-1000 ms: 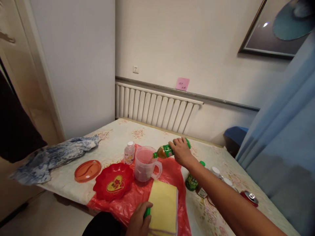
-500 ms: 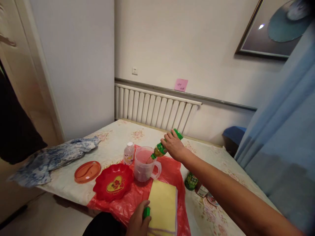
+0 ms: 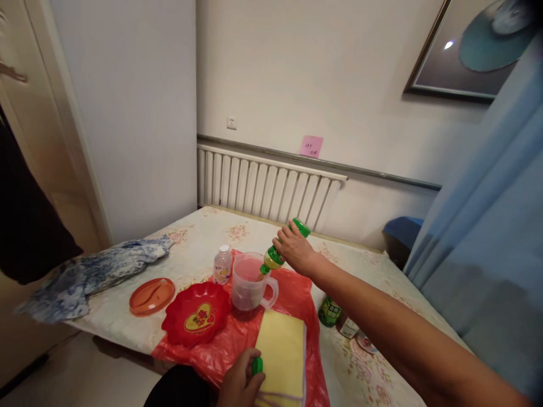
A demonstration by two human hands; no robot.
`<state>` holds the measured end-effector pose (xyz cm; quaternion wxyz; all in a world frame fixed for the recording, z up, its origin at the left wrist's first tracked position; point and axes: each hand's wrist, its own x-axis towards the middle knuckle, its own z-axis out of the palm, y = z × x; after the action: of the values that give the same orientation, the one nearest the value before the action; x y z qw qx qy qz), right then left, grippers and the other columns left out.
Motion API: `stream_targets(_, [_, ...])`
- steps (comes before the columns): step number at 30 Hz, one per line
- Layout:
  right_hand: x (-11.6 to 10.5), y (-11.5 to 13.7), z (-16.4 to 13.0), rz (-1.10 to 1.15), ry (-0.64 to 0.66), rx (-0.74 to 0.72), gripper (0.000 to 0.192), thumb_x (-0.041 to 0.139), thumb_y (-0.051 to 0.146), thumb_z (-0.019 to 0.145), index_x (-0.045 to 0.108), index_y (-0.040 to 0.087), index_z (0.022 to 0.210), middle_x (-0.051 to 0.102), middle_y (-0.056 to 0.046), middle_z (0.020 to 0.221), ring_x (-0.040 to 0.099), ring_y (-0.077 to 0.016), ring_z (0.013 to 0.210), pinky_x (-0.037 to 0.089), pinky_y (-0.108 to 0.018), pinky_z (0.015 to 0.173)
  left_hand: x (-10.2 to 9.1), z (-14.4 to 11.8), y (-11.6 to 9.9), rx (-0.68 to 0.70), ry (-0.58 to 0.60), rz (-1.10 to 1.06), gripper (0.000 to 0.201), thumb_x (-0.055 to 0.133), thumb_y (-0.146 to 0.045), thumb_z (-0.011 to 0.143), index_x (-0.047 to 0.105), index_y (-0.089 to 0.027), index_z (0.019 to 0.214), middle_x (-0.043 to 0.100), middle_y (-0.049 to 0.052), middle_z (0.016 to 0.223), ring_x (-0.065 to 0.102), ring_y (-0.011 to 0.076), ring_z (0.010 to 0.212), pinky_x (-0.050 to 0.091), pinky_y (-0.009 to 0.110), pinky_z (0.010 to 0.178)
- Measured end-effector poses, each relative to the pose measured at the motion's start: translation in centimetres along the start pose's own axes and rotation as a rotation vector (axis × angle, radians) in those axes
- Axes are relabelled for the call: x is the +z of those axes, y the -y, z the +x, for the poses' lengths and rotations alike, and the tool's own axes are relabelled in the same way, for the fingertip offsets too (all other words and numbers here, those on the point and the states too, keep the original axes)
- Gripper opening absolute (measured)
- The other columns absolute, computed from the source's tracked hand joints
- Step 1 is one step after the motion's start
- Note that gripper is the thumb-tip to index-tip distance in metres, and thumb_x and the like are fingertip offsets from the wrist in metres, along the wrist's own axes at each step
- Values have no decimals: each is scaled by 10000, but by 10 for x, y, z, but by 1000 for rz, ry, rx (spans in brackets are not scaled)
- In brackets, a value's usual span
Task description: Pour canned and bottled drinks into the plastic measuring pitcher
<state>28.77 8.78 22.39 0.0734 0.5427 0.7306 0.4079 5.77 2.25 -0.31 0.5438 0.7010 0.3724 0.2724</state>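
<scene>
My right hand (image 3: pixel 294 249) is wrapped round a green bottle (image 3: pixel 275 257), tipped neck-down over the rim of a clear plastic measuring jug (image 3: pixel 247 291). Liquid seems to run from the bottle's mouth into the jug. Low in the view, my left hand (image 3: pixel 241 377) pinches a green bottle cap (image 3: pixel 257 366) above a yellow cloth (image 3: pixel 281 350). Left of the jug stands a small clear bottle with a white cap (image 3: pixel 223 265). A red scalloped plate (image 3: pixel 176 316) lies in front of it, on a red plastic sheet (image 3: pixel 292 288).
An orange lid (image 3: pixel 151 296) and a blue-white cloth (image 3: pixel 114 268) lie at left on the floral tablecloth (image 3: pixel 237 232). Beside my right forearm stand a green-labelled container (image 3: pixel 329 312) and a smaller jar (image 3: pixel 348 328). A radiator (image 3: pixel 267 183) lines the wall; a blue curtain (image 3: pixel 487 226) hangs at right.
My right hand and the green bottle have shifted slightly left and up. My left hand has turned a little, showing the cap's round face more. The jug has stayed put.
</scene>
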Motion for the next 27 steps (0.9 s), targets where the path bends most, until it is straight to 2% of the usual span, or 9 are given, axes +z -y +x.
stream_targets(17, [-5,2,0,76,66,14,229,541,226,873,631,118,1053,610,-157,1040,459,-328,1109,109,-535,1110,-5,-4,-13,-41,-2,20,387,530,-274,691,614,-179,1057,671,22,851,611,216,842,468,288,782])
stream_targets(23, [-9,7,-14,297,201,201,325,588,153,780,612,142,1104,605,-162,1081,461,-324,1108,128,-521,1079,-12,-4,-28,-11,-44,40,393,518,-311,709,628,-165,1057,675,59,938,615,235,842,474,321,782])
stream_targets(27, [0,11,-31,391,245,327,399,603,128,709,616,159,1107,616,-159,1042,507,-319,1033,255,-501,986,-20,3,-39,31,-119,16,359,518,-337,716,649,-176,1009,690,73,969,625,255,894,483,353,819])
